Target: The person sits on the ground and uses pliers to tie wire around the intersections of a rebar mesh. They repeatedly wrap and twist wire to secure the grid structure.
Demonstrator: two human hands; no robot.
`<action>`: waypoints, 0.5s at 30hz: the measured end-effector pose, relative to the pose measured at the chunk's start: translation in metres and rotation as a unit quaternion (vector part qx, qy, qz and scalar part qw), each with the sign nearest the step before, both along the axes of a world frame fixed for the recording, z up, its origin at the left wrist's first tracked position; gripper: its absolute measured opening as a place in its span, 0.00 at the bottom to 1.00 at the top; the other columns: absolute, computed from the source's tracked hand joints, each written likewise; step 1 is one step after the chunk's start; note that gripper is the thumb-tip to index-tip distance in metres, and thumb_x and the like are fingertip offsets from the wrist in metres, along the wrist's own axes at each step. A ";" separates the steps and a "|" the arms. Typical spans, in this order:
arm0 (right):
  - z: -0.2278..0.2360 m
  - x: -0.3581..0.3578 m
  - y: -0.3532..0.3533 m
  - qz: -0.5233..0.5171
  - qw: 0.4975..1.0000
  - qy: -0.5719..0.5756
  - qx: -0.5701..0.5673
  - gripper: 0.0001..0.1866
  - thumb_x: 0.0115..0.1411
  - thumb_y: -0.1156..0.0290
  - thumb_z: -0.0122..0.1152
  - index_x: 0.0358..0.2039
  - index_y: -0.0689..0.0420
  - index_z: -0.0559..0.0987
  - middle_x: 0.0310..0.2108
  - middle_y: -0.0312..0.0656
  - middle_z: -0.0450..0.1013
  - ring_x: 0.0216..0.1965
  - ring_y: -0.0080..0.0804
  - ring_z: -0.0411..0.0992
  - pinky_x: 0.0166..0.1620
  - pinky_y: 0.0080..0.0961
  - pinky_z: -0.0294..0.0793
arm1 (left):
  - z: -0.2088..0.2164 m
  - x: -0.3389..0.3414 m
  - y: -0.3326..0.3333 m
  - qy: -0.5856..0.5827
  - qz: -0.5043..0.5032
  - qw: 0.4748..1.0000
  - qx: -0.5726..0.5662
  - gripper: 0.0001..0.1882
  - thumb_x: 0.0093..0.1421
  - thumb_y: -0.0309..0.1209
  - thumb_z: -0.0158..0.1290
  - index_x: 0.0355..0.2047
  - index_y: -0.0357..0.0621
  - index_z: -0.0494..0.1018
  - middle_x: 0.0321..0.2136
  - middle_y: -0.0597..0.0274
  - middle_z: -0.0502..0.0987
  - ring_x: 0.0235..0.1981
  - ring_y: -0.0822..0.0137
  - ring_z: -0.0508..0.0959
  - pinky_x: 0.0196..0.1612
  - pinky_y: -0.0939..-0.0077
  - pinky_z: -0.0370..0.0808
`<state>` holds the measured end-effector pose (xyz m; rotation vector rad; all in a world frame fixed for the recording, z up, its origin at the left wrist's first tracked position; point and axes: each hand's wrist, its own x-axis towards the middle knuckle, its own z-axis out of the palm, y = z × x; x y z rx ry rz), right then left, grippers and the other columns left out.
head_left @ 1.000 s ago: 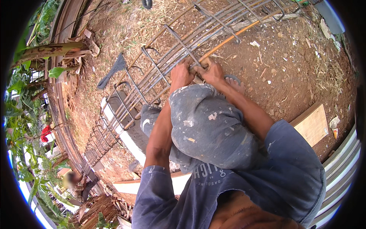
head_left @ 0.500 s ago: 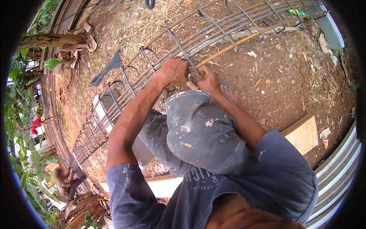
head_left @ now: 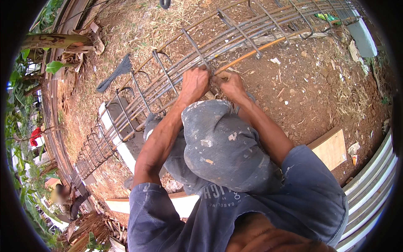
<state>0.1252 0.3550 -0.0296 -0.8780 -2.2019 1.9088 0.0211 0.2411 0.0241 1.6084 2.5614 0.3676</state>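
"Cage point(head_left: 226, 43): lying where?"

"Aslant beyond knees point(head_left: 222, 138). Left hand point(head_left: 196, 84): closed on stirrup point(head_left: 195, 47). Right hand point(head_left: 231, 85): half-curled at bar's point(head_left: 247, 55) end, hold unclear."

"Step?"

"Probably fastening there; calling next for a steady pinch."

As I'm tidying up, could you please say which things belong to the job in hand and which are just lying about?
Job in hand: rebar cage, left hand and right hand at it; perhaps the dark strand bundle.
Apparently lying about: wooden block; pale board.

Bright, diffuse daylight casts soft shadows. Fisheye distortion bends the ribbed sheet point(head_left: 370, 194) near the black rim, blue-fringed at lower left.
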 end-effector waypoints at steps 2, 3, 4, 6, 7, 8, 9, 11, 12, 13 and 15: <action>-0.001 0.000 0.002 -0.009 0.998 -0.044 0.052 0.13 0.51 0.61 0.69 0.26 0.59 0.83 0.27 0.44 0.79 0.27 0.33 0.76 0.33 0.31 0.72 | 0.002 0.015 0.000 -0.008 0.055 0.998 0.008 0.06 0.50 0.24 0.52 0.28 0.42 0.78 0.28 0.53 0.76 0.29 0.48 0.78 0.29 0.55 0.73; 0.005 -0.002 0.002 0.002 0.997 -0.077 0.029 0.12 0.51 0.62 0.69 0.26 0.58 0.84 0.26 0.45 0.79 0.26 0.33 0.76 0.32 0.32 0.72 | -0.001 0.019 -0.004 -0.008 0.076 0.997 0.011 0.06 0.50 0.24 0.52 0.28 0.42 0.78 0.28 0.53 0.76 0.30 0.48 0.79 0.30 0.55 0.74; 0.009 -0.004 0.002 0.011 0.994 -0.109 0.004 0.10 0.50 0.63 0.69 0.26 0.58 0.84 0.25 0.45 0.79 0.26 0.33 0.76 0.31 0.32 0.72 | 0.000 0.023 -0.006 -0.014 0.064 0.998 -0.003 0.06 0.50 0.24 0.51 0.28 0.42 0.78 0.29 0.53 0.76 0.30 0.48 0.78 0.31 0.55 0.74; 0.004 -0.003 0.008 -0.009 0.994 -0.099 -0.034 0.07 0.49 0.68 0.66 0.26 0.57 0.84 0.23 0.45 0.78 0.24 0.32 0.75 0.29 0.30 0.72 | -0.001 0.025 -0.009 -0.025 0.046 0.998 -0.037 0.06 0.51 0.24 0.51 0.28 0.42 0.77 0.30 0.52 0.75 0.31 0.47 0.78 0.32 0.55 0.74; -0.001 -0.003 0.010 -0.008 0.995 -0.082 -0.052 0.07 0.48 0.69 0.65 0.26 0.58 0.84 0.22 0.45 0.78 0.24 0.31 0.75 0.29 0.30 0.72 | 0.002 0.019 -0.008 -0.026 0.029 0.999 -0.022 0.05 0.52 0.25 0.52 0.28 0.41 0.77 0.30 0.52 0.76 0.31 0.47 0.78 0.32 0.55 0.74; -0.006 -0.004 0.013 -0.006 0.996 -0.064 -0.069 0.06 0.48 0.70 0.64 0.26 0.58 0.84 0.22 0.45 0.78 0.24 0.31 0.75 0.29 0.29 0.72 | 0.004 0.014 -0.005 -0.027 0.012 1.000 -0.006 0.05 0.52 0.25 0.52 0.27 0.41 0.77 0.29 0.51 0.76 0.30 0.47 0.78 0.32 0.55 0.74; 0.011 -0.002 0.010 -0.007 0.994 -0.068 -0.086 0.07 0.48 0.71 0.62 0.27 0.59 0.84 0.21 0.45 0.78 0.24 0.30 0.75 0.29 0.27 0.72 | 0.004 0.011 -0.009 -0.029 0.006 1.000 0.005 0.04 0.53 0.25 0.52 0.27 0.40 0.77 0.29 0.51 0.76 0.30 0.47 0.78 0.32 0.54 0.74; 0.031 0.004 0.009 0.027 0.995 -0.077 -0.052 0.08 0.48 0.71 0.61 0.27 0.59 0.84 0.23 0.46 0.78 0.25 0.32 0.76 0.30 0.29 0.73 | 0.000 0.003 -0.004 -0.052 0.024 0.996 0.071 0.04 0.53 0.26 0.53 0.25 0.39 0.77 0.27 0.50 0.76 0.30 0.46 0.78 0.33 0.55 0.74; 0.036 0.009 0.009 0.043 0.995 -0.087 -0.038 0.08 0.48 0.70 0.61 0.27 0.58 0.84 0.24 0.47 0.79 0.25 0.33 0.76 0.31 0.30 0.74 | -0.004 0.003 -0.001 -0.068 0.032 0.992 0.100 0.05 0.54 0.26 0.53 0.25 0.39 0.76 0.26 0.50 0.76 0.30 0.46 0.77 0.33 0.55 0.74; 0.041 0.016 0.010 0.072 0.992 -0.097 0.021 0.08 0.48 0.69 0.61 0.27 0.58 0.84 0.24 0.47 0.78 0.25 0.34 0.76 0.31 0.31 0.74 | -0.001 0.005 0.003 -0.093 0.079 0.991 0.057 0.05 0.53 0.27 0.55 0.26 0.39 0.77 0.26 0.49 0.77 0.30 0.46 0.78 0.33 0.57 0.74; 0.050 0.025 0.015 0.131 0.976 -0.111 0.137 0.08 0.47 0.68 0.62 0.25 0.58 0.83 0.24 0.48 0.78 0.25 0.37 0.77 0.31 0.33 0.75 | -0.022 0.019 0.003 -0.092 0.105 0.981 0.132 0.05 0.53 0.28 0.55 0.25 0.39 0.76 0.27 0.48 0.76 0.29 0.45 0.77 0.32 0.56 0.73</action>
